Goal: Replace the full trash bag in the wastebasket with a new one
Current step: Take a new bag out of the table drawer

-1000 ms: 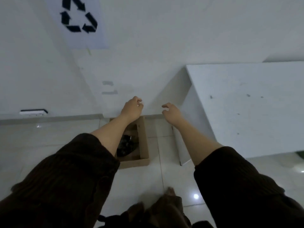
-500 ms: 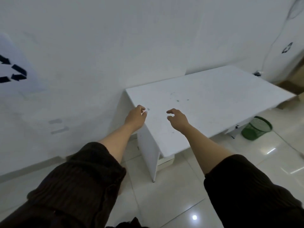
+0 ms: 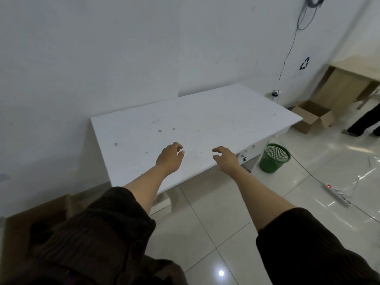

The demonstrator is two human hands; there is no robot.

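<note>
While both hands, left hand [image 3: 169, 159] and right hand [image 3: 225, 159], hang loose and empty, step right toward green wastebasket [image 3: 274, 157]; crouch, grip bag rim.

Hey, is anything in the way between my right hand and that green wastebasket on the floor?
Partly. The right hand hovers over the white table, whose front edge and right-end leg lie between it and the green wastebasket. The tiled floor in front looks open.

We note a white table [image 3: 205, 120] against a white wall [image 3: 123, 48], glossy pale floor tiles [image 3: 216, 223], and an open cardboard box [image 3: 312, 116] beyond the table's far corner.
</note>
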